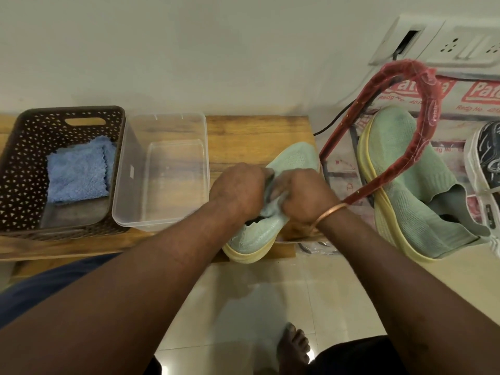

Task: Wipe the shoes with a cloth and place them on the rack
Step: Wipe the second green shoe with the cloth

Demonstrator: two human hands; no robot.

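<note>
Two hands together, frame centre | left hand and right hand grip mint shoe | on bench

left hand — fingers curled | right hand — curled, just beside left

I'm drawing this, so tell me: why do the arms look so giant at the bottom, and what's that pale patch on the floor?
In the head view the wide-angle lens stretches things near the edges, so the forearms swell and the white wall socket plate leans; in the same head view, the pale patch is light glaring off the glossy cream floor tiles.
</note>
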